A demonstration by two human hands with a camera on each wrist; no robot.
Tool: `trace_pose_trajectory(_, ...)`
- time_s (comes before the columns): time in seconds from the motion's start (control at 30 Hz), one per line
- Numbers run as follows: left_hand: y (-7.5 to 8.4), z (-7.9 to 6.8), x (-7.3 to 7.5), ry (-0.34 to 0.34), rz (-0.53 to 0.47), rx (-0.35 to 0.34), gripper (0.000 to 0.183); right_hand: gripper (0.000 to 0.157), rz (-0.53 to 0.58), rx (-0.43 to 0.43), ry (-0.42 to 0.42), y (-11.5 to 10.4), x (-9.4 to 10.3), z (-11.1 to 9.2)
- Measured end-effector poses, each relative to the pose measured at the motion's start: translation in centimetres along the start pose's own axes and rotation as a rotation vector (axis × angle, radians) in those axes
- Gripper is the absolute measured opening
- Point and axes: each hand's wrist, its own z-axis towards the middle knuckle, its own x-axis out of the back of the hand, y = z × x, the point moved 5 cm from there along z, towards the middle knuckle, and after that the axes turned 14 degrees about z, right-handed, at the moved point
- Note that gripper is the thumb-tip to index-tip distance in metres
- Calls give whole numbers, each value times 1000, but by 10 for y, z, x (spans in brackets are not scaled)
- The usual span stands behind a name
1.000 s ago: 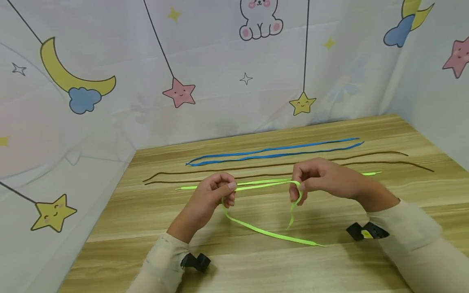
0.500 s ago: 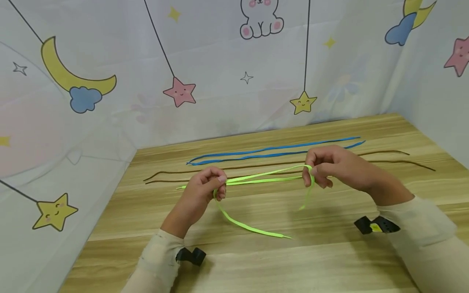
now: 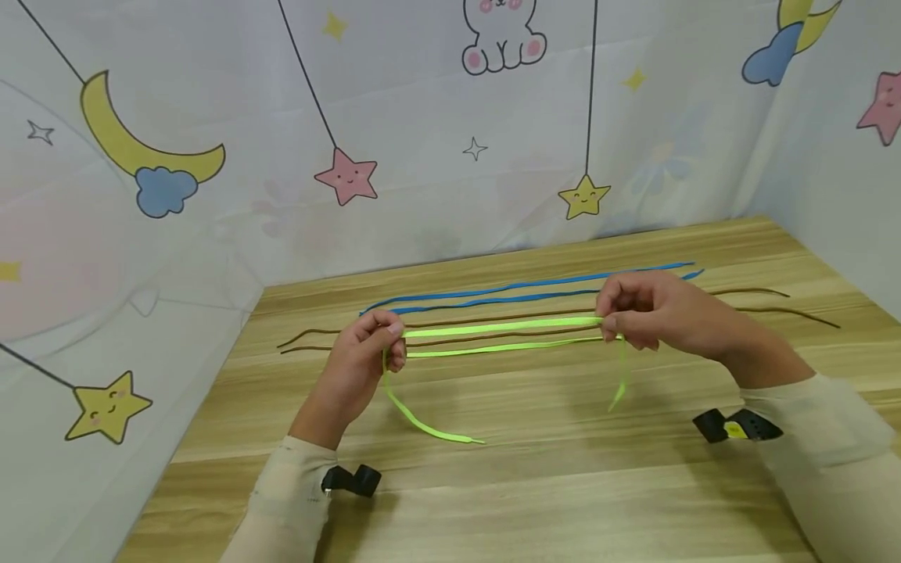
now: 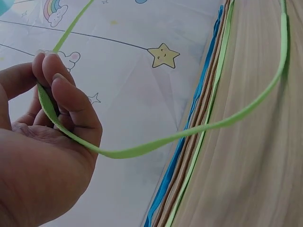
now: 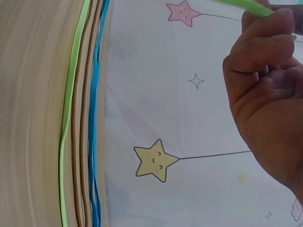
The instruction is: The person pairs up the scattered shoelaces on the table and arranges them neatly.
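A neon green flat shoelace (image 3: 501,326) is stretched almost level above the table between my two hands. My left hand (image 3: 355,360) pinches it between thumb and fingers, and a long tail with a thin tip hangs in a curve below. In the left wrist view that tail of the shoelace (image 4: 128,153) sweeps down past my palm. My right hand (image 3: 665,317) pinches the other side, with a shorter tail dangling beneath. Behind the held lace, a second green shoelace (image 3: 493,349) lies straight on the table, its ends hidden by my hands.
Two thin brown laces (image 3: 324,333) lie lengthwise on the wood-grain table (image 3: 521,500). Farther back are two blue laces (image 3: 457,295). A white printed cloth (image 3: 436,94) hangs behind the table and along its sides. Black wrist devices (image 3: 352,479) sit below both forearms.
My hands have moved apart, left hand leftward and right hand rightward and up. The held shoelace is now longer and tauter between them, and lifted away from the lying green one.
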Motion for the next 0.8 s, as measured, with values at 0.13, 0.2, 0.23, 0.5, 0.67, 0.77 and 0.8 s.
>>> trace_pose_trajectory(0.13,-3,1,3,23,6,21,11,8,-8,-34,37,1,7,-5)
trace_pose_trajectory(0.2,-4,2,5,30,0,27,11,8,-17,-50,60,1,11,-8)
trace_pose_trajectory(0.23,-4,3,6,32,-3,28,10,9,-20,-53,68,1,13,-9)
trace_pose_trajectory(0.5,-10,4,17,74,0,60,14,11,-98,-88,117,3,25,-17)
trace_pose_trajectory(0.67,-14,4,23,98,17,68,14,15,-181,-185,191,5,37,-23)
trace_pose_trajectory(0.77,-16,5,26,113,14,74,15,17,-229,-223,210,4,45,-24)
trace_pose_trajectory(0.8,-17,5,27,118,12,77,15,17,-245,-234,215,4,48,-23)
